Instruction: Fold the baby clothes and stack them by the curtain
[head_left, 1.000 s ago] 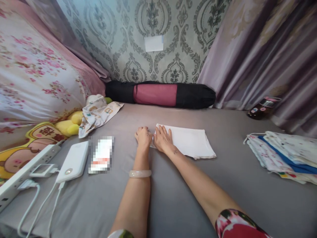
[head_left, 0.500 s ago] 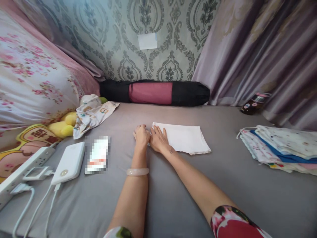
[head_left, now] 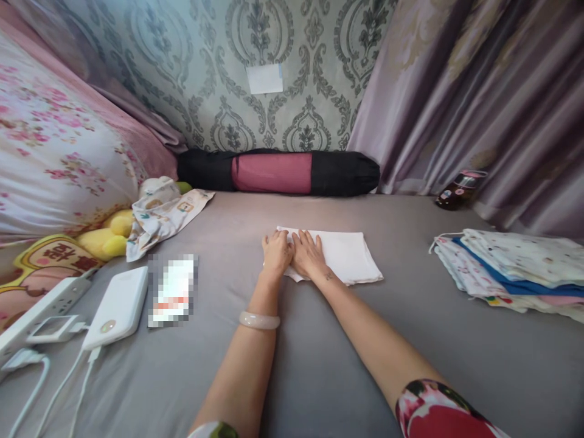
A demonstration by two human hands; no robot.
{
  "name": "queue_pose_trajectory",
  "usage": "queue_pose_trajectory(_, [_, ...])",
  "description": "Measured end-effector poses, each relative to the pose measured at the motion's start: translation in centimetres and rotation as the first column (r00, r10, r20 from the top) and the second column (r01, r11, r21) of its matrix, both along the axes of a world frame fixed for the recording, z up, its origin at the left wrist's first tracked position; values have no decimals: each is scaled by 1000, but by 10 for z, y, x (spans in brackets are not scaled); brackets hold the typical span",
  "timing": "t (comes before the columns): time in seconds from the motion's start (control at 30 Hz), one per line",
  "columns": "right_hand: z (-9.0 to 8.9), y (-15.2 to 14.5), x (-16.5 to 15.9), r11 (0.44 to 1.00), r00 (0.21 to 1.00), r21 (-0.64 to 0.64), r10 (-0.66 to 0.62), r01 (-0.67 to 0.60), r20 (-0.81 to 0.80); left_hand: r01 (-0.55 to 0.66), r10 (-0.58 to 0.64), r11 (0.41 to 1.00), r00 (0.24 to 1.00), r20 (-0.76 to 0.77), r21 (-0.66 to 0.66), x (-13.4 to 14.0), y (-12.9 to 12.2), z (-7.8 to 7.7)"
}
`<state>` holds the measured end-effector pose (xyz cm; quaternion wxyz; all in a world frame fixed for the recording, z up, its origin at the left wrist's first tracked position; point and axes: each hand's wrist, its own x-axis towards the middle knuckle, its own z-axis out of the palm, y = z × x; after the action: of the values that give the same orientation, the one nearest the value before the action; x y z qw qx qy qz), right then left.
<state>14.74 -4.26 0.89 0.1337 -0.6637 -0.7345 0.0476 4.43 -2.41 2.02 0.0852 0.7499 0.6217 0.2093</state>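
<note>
A folded white cloth (head_left: 349, 252) lies flat on the grey sheet, its long side running left to right. My right hand (head_left: 309, 254) rests palm down on its left part with the fingers spread. Just left of it, my left hand (head_left: 277, 254) presses on the cloth's left end, fingers slightly bent and a little apart. The two hands touch or nearly touch at the thumbs. Part of the cloth's left end is hidden under them. A pale bangle (head_left: 259, 320) circles my left wrist.
To the right is a stack of folded clothes (head_left: 520, 258), with a dark bottle (head_left: 460, 190) behind it. A black and pink rolled bag (head_left: 274, 172) lies along the wall. At left are a white power bank (head_left: 116, 307), a power strip (head_left: 48, 310), a blurred-out item (head_left: 173, 291) and a patterned cloth (head_left: 168, 219).
My left hand has shifted right, from beside the cloth's left edge onto the cloth. The right hand has slid slightly right across it. The whole view has shifted a little.
</note>
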Motion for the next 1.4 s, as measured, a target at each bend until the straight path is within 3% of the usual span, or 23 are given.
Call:
queue_pose_trajectory(0.33, [-1,1,9,998,996,48,-36,39,-79,46,-46,999,998,-43,9,7,-4,-1])
queue_pose_trajectory(0.57, [8,-14,41,994,996,68,-84,83,16,137,-133,989,988,-73,52,16,-10,-6])
queue_pose_trajectory(0.77, [0,-19,46,993,994,63,-102,100,33,214,-212,977,970,-117,4,27,-11,-10])
queue_pose_trajectory(1.07, [-1,-17,49,995,996,49,-90,89,4,211,-208,977,967,-146,4,27,-12,-12])
queue_pose_trajectory(1.4, [13,-27,68,986,985,-4,-169,169,42,201,-195,979,962,-190,15,28,-10,-17])
